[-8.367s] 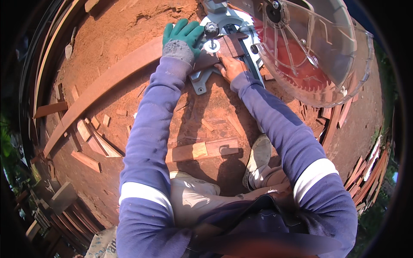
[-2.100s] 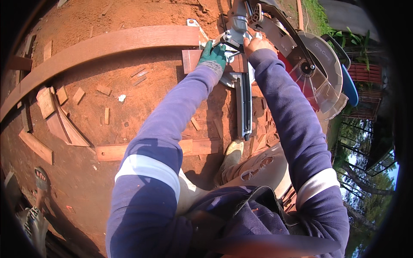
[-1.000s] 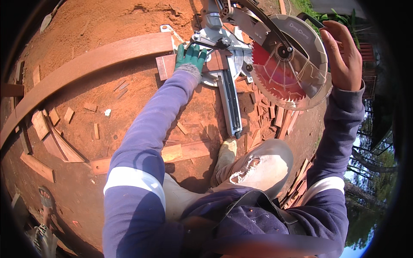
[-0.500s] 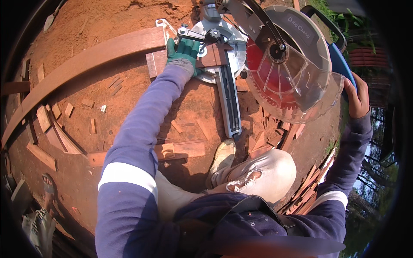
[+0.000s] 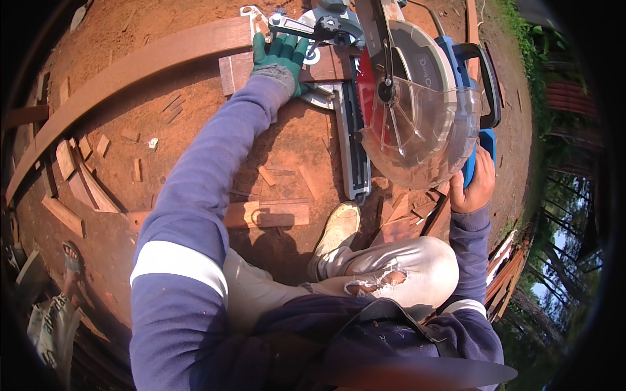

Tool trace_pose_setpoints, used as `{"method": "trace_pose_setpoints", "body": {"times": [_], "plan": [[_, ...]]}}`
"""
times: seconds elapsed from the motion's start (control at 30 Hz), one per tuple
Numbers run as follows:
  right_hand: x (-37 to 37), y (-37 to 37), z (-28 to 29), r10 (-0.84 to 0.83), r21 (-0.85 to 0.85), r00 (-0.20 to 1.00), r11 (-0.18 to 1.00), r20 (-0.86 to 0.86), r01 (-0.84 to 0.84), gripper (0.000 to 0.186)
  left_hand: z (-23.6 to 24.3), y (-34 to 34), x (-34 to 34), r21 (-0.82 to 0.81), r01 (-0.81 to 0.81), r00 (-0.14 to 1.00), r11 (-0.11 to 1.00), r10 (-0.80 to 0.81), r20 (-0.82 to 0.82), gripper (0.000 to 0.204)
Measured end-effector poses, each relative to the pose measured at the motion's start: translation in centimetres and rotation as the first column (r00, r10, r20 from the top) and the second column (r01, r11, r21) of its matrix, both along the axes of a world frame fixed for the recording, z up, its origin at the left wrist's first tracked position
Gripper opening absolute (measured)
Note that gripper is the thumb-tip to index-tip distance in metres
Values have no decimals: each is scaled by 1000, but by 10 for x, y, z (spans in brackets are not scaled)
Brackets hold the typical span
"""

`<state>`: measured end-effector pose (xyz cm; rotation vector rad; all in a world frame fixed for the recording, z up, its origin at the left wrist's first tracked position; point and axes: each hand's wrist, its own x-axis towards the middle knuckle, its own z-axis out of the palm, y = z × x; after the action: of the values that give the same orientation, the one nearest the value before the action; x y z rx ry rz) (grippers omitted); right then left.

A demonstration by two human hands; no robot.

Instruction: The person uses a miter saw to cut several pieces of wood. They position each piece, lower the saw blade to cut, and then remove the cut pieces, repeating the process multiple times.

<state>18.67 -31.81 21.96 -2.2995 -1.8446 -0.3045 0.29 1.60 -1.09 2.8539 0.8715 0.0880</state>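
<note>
A mitre saw with a clear blade guard and blue body stands on the reddish ground ahead of me. My left hand, in a green glove, presses flat on a short brown wooden piece lying across the saw's base. My right hand, bare, is closed around the saw's blue handle at the right. The round blade sits raised above the wood.
A long curved wooden plank runs from the saw to the far left. Several small offcuts and a short board lie on the dirt. My shoe and bent knee sit below the saw. Another person's foot is at lower left.
My right hand moved from the wood at the saw base out to the right and took hold of the saw's handle. My left hand stayed on the wooden piece.
</note>
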Motion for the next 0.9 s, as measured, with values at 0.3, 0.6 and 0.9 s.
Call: {"method": "trace_pose_setpoints", "body": {"times": [0.3, 0.6, 0.9], "plan": [[-1, -6, -25, -17, 48, 997, 999, 77, 13, 52, -1, 1, 1, 17, 10, 1000, 1000, -10, 10, 112], [3, -1, 7, -11, 21, 998, 1000, 57, 10, 48, 6, 0, 0, 23, 1, 999, 1000, 0, -44, 109], [9, 17, 64, 27, -70, 998, 997, -59, -31, 46, 23, -1, -2, -31, 11, 990, 999, -15, -139, 108]]}}
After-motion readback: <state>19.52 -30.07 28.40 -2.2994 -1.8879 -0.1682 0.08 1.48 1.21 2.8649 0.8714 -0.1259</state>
